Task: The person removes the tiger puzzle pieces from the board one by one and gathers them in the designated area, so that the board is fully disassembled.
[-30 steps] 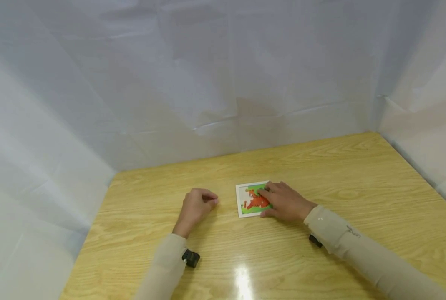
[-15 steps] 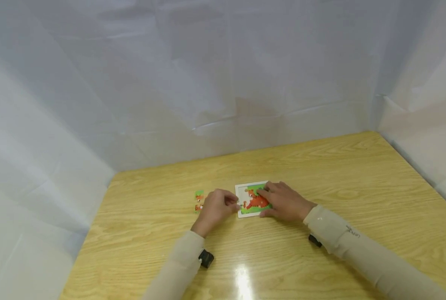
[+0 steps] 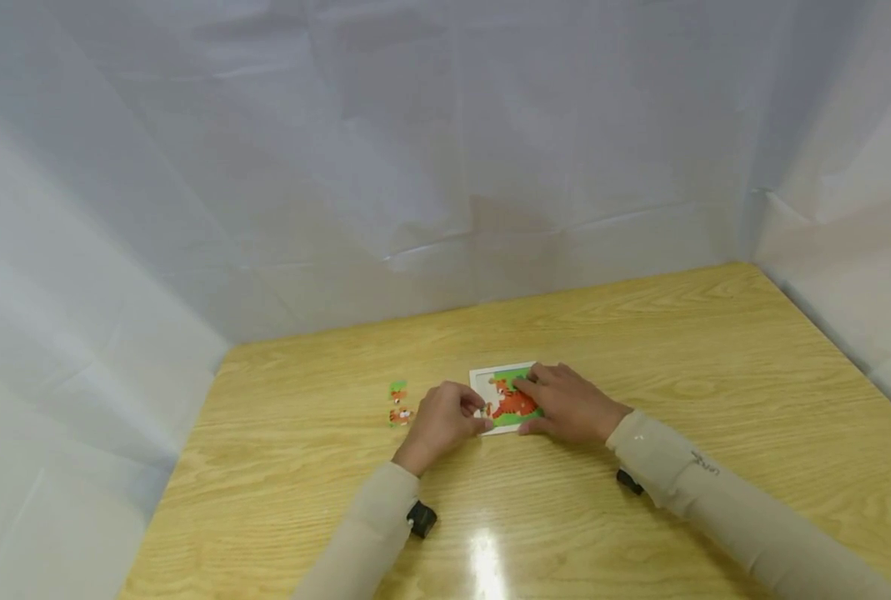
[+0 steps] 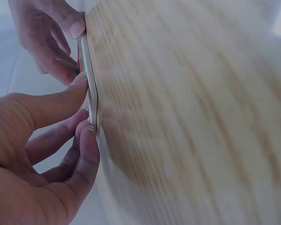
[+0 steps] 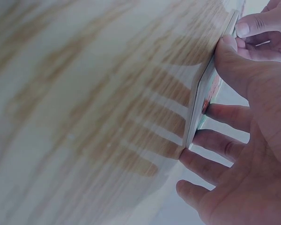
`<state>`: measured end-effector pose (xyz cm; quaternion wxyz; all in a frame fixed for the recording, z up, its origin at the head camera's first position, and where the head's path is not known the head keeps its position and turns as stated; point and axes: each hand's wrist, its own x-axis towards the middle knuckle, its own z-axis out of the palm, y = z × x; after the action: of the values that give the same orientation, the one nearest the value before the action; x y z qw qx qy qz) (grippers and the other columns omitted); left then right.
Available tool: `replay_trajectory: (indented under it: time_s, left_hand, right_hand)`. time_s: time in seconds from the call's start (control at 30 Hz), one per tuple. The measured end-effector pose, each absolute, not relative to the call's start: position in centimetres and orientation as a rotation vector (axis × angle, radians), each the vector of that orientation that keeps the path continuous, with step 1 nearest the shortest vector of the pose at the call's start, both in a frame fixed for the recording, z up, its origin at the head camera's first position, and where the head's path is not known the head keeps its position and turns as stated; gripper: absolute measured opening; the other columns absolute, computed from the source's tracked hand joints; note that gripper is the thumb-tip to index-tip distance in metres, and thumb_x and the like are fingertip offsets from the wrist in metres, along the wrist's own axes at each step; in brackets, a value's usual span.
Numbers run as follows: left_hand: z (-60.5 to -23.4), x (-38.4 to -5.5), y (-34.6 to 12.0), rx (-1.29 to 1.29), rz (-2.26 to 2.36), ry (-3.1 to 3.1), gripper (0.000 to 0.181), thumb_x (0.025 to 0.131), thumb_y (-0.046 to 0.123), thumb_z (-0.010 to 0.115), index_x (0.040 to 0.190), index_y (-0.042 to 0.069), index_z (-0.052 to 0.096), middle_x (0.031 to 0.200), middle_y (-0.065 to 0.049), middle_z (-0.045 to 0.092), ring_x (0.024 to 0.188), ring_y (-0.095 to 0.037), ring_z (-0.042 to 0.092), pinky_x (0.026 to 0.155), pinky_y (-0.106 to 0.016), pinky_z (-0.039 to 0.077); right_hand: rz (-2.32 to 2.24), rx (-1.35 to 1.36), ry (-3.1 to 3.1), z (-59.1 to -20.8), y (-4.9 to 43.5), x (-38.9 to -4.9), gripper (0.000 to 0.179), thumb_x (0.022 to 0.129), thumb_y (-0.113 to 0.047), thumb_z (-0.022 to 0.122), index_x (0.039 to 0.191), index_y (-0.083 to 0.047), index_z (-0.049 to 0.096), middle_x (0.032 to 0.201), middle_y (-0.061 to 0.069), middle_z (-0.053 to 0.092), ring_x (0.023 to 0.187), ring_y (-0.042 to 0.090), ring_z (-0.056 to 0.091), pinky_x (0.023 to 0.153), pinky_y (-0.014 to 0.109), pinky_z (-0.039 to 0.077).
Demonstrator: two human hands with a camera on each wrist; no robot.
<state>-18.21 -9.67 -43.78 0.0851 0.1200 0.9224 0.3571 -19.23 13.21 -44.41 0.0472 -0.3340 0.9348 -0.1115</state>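
Observation:
A small square jigsaw puzzle (image 3: 516, 400) in a white frame lies on the table, showing an orange tiger on green. Its upper-left part is bare white. My right hand (image 3: 571, 403) spans its right side, thumb at the near edge and fingers over the picture. At the lower-left corner, my left hand (image 3: 445, 421) has thumb and fingertips around the frame's edge; in the left wrist view its curled fingers (image 4: 86, 150) meet the rim, with the thumb higher up. Whether a puzzle piece sits between them I cannot tell. Loose puzzle pieces (image 3: 400, 417) lie left of this hand.
The wood-grain table (image 3: 640, 342) extends around the puzzle on all sides. White sheeting (image 3: 415, 167) hangs behind it and at both sides. A bright light reflection (image 3: 486, 567) shows near the front.
My left hand has moved right, from beside the loose pieces to the puzzle's lower-left corner, uncovering those pieces. My right hand has stayed on the puzzle.

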Motion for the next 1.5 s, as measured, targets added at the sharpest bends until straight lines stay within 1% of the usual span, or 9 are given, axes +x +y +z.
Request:
replay_trajectory:
  time_s: [0.2,0.47,0.67,1.1,1.5]
  left_hand:
    - [-43.78,-18.12,-9.52,0.341,1.078,2.752,0.022,0.083,0.014,0.086,0.100,0.003,0.077,0.089,-0.004,0.070,0.078,-0.012,0.061,0.072,-0.032,0.054]
    - [-43.94,-18.16,-9.46,0.359,1.094,2.756,0.021,0.081,0.011,0.087,0.097,0.001,0.077,0.088,-0.005,0.070,0.078,-0.013,0.062,0.070,-0.031,0.054]
    - [-44.17,-18.20,-9.50,0.349,1.108,2.752,0.020,0.081,0.010,0.087,0.096,0.002,0.077,0.087,-0.004,0.069,0.077,-0.012,0.061,0.070,-0.032,0.053]
    - [-44.07,-18.06,-9.37,0.308,1.137,2.744,0.018,0.080,0.009,0.087,0.094,0.004,0.076,0.089,-0.004,0.071,0.081,-0.013,0.063,0.075,-0.033,0.055]
    - [-43.98,-17.97,-9.18,0.276,1.141,2.762,0.018,0.079,0.010,0.089,0.092,0.006,0.076,0.087,-0.002,0.070,0.080,-0.012,0.062,0.074,-0.031,0.055]
  right_hand:
    - [-0.344,-1.036,2.864,-44.36,13.23,-19.25,0.073,0.093,-0.047,0.070,0.145,0.002,0.052,0.121,0.011,0.055,0.107,0.026,0.053,0.101,0.046,0.043]
    - [-0.352,-1.041,2.861,-44.30,13.19,-19.19,0.073,0.093,-0.046,0.071,0.144,0.003,0.052,0.121,0.012,0.055,0.105,0.026,0.054,0.100,0.046,0.043]
    - [-0.355,-1.046,2.860,-44.27,13.16,-19.17,0.074,0.092,-0.046,0.071,0.144,0.003,0.052,0.120,0.012,0.055,0.103,0.024,0.053,0.100,0.046,0.043]
    - [-0.338,-1.053,2.864,-44.28,13.19,-19.19,0.073,0.093,-0.047,0.071,0.144,0.003,0.052,0.120,0.011,0.055,0.102,0.024,0.053,0.101,0.047,0.042]
    - [-0.355,-1.047,2.861,-44.14,13.22,-19.17,0.071,0.094,-0.046,0.070,0.143,0.003,0.053,0.119,0.011,0.055,0.102,0.024,0.053,0.098,0.045,0.043]
